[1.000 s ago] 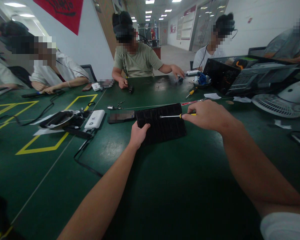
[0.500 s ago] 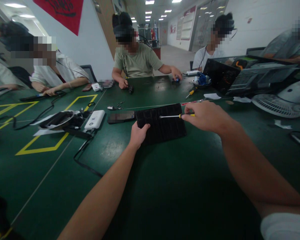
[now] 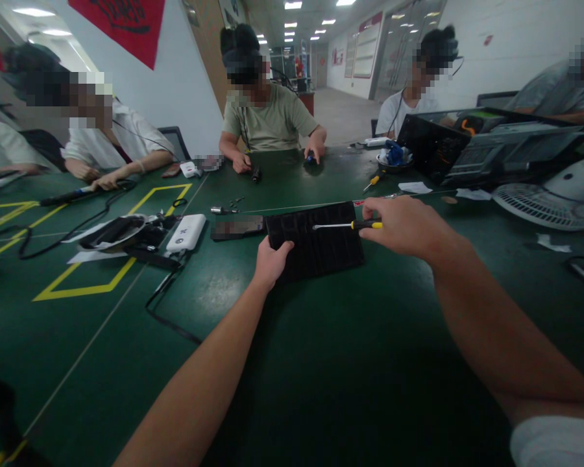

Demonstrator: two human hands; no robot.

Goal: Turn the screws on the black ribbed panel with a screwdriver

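Observation:
A flat black ribbed panel (image 3: 321,250) lies on the green table (image 3: 321,363) in front of me. My left hand (image 3: 270,261) is closed on its near left corner and holds it down. My right hand (image 3: 403,225) is closed on a screwdriver (image 3: 346,226) with a yellow and black handle. Its metal shaft lies nearly level over the panel, the tip pointing left near the panel's upper middle.
Left of the panel lie a dark phone (image 3: 237,227), a white power bank (image 3: 186,233), cables and a black device (image 3: 114,232) inside yellow floor-tape lines. Small screws (image 3: 224,209) sit behind. An opened machine (image 3: 486,146) and a white fan (image 3: 545,201) stand at right. Several people work around the table.
My hands and the screwdriver have barely shifted. The person across the table has drawn a hand from the right in toward the table's middle.

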